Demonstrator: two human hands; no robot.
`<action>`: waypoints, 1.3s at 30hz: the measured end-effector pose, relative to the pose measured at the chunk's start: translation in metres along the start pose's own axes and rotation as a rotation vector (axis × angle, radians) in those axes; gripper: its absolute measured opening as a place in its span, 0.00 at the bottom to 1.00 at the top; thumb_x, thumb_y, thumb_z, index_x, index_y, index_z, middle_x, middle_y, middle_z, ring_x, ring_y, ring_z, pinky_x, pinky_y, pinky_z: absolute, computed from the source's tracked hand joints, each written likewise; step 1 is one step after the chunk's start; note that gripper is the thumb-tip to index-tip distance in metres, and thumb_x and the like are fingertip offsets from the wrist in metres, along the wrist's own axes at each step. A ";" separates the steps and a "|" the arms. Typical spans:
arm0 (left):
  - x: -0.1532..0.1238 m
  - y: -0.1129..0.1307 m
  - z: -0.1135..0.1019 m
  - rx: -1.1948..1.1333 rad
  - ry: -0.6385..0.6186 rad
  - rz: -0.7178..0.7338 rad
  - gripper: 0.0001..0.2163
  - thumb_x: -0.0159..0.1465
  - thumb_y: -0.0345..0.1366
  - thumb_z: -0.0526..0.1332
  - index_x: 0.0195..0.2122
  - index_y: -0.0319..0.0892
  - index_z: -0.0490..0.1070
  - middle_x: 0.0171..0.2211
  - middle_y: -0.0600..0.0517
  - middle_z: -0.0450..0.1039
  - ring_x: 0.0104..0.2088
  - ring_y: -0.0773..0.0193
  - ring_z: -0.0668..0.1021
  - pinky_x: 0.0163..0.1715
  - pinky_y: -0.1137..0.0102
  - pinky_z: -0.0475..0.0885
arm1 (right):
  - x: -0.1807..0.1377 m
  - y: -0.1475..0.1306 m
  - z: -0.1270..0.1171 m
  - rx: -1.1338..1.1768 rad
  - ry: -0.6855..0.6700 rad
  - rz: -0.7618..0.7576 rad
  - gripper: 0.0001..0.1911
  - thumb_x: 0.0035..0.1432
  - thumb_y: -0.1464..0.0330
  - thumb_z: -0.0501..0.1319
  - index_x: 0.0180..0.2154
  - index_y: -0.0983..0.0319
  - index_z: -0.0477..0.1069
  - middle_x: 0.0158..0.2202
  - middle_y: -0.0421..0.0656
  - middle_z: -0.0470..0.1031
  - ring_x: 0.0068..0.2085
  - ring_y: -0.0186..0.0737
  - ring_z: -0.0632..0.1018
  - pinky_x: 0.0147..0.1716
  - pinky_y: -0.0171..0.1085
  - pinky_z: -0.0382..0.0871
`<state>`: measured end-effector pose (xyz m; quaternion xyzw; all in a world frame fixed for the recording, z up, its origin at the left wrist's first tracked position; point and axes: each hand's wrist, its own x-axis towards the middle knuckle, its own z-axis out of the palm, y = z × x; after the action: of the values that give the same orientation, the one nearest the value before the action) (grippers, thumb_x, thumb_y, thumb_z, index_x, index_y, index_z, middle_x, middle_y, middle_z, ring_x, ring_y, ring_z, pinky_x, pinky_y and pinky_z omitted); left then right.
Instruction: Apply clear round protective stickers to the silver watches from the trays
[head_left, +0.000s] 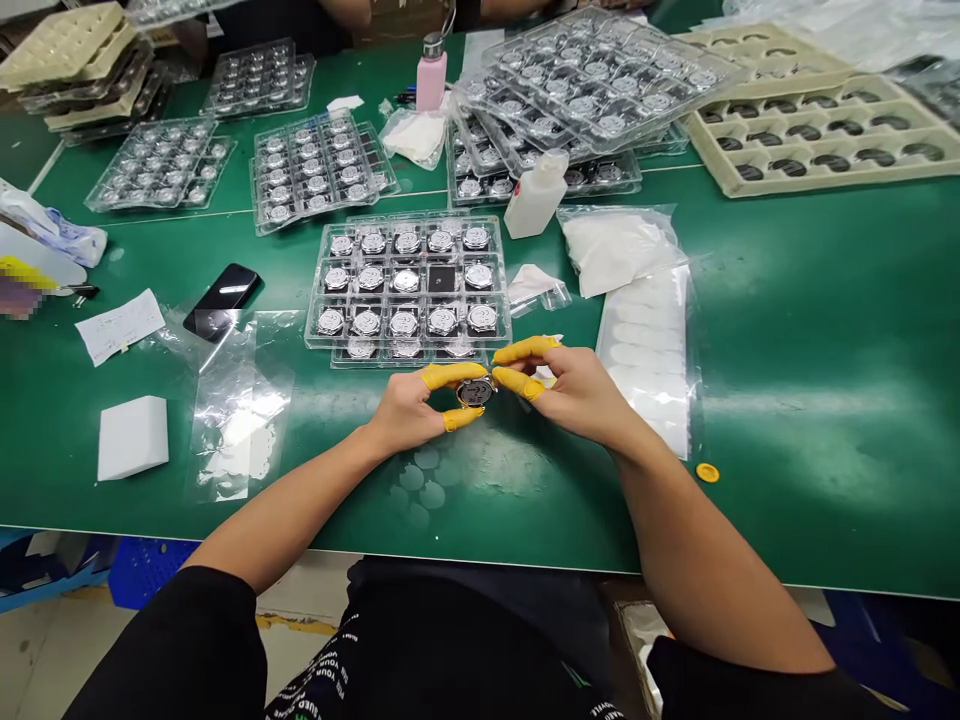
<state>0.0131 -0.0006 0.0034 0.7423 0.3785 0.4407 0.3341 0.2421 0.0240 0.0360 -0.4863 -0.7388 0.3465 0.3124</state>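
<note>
A round watch case (475, 392) is pinched at its edge between both hands, above the green mat (787, 300). The left hand (405, 410) and right hand (577, 395) close in from either side, fingertips in yellow finger cots (454, 375). Just ahead of the grip lies a plastic tray (504, 322) of watch cases; a white sponge (133, 437) sits well left.

Yellow finger cots (453, 376), short black sleeves (172, 640), black top (450, 640) with white lettering

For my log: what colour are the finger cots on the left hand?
Yellow finger cots, clearest in the head view.
</note>
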 end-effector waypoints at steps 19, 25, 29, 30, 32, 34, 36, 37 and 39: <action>-0.001 0.014 0.006 -0.306 -0.029 -0.327 0.24 0.52 0.38 0.76 0.51 0.44 0.79 0.48 0.49 0.83 0.43 0.62 0.84 0.53 0.65 0.80 | -0.005 0.020 0.027 -0.492 0.148 -0.173 0.07 0.62 0.68 0.56 0.32 0.58 0.70 0.38 0.51 0.81 0.40 0.51 0.79 0.40 0.45 0.71; -0.001 0.014 0.007 -0.418 -0.072 -0.432 0.26 0.50 0.35 0.76 0.51 0.43 0.79 0.40 0.50 0.83 0.39 0.63 0.84 0.51 0.64 0.81 | -0.002 0.009 0.020 -0.361 0.326 -0.118 0.08 0.66 0.64 0.56 0.34 0.58 0.68 0.43 0.51 0.75 0.46 0.52 0.76 0.45 0.49 0.71; 0.004 0.009 0.007 -0.472 0.011 -0.602 0.29 0.48 0.33 0.77 0.53 0.42 0.78 0.37 0.50 0.83 0.37 0.64 0.83 0.47 0.66 0.81 | -0.004 -0.006 0.017 -0.111 0.493 -0.023 0.10 0.67 0.57 0.58 0.40 0.57 0.70 0.49 0.51 0.69 0.51 0.50 0.74 0.44 0.48 0.72; 0.006 0.007 0.007 -0.486 0.027 -0.634 0.29 0.47 0.32 0.77 0.53 0.41 0.78 0.36 0.50 0.82 0.36 0.65 0.83 0.45 0.67 0.81 | -0.005 -0.009 0.020 -0.040 0.443 0.016 0.11 0.66 0.56 0.59 0.40 0.57 0.70 0.49 0.50 0.70 0.50 0.49 0.75 0.43 0.48 0.72; 0.009 0.002 0.005 -0.512 0.044 -0.660 0.31 0.46 0.30 0.78 0.53 0.40 0.77 0.35 0.51 0.82 0.34 0.66 0.82 0.41 0.69 0.80 | -0.008 -0.012 0.028 0.077 0.308 0.108 0.12 0.64 0.55 0.61 0.39 0.57 0.71 0.48 0.48 0.73 0.49 0.48 0.76 0.44 0.48 0.71; 0.010 -0.001 0.004 -0.521 0.043 -0.657 0.31 0.45 0.30 0.78 0.53 0.40 0.77 0.34 0.52 0.81 0.33 0.68 0.81 0.40 0.71 0.79 | -0.010 -0.013 0.037 0.158 0.201 0.209 0.14 0.62 0.54 0.62 0.39 0.57 0.73 0.48 0.48 0.76 0.49 0.49 0.76 0.46 0.49 0.70; 0.011 -0.001 0.004 -0.508 0.030 -0.649 0.31 0.45 0.29 0.78 0.53 0.40 0.77 0.33 0.52 0.80 0.32 0.69 0.80 0.39 0.72 0.78 | -0.011 -0.011 0.043 0.199 0.141 0.302 0.16 0.59 0.53 0.62 0.39 0.58 0.75 0.46 0.47 0.78 0.46 0.48 0.76 0.46 0.49 0.69; 0.011 -0.001 0.004 -0.499 0.023 -0.646 0.31 0.45 0.29 0.78 0.53 0.40 0.77 0.33 0.52 0.79 0.32 0.69 0.80 0.38 0.72 0.78 | -0.011 -0.010 0.044 0.198 0.126 0.335 0.17 0.58 0.52 0.63 0.39 0.58 0.75 0.45 0.47 0.78 0.45 0.48 0.76 0.45 0.49 0.69; 0.010 0.000 0.004 -0.493 0.014 -0.646 0.31 0.44 0.29 0.78 0.53 0.40 0.77 0.33 0.53 0.79 0.31 0.70 0.79 0.37 0.73 0.77 | -0.011 -0.010 0.045 0.178 0.118 0.370 0.18 0.57 0.52 0.63 0.39 0.58 0.76 0.43 0.47 0.78 0.42 0.46 0.75 0.44 0.48 0.68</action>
<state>0.0200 0.0074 0.0062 0.4796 0.4776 0.3955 0.6208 0.2045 0.0019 0.0171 -0.6035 -0.5841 0.4326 0.3278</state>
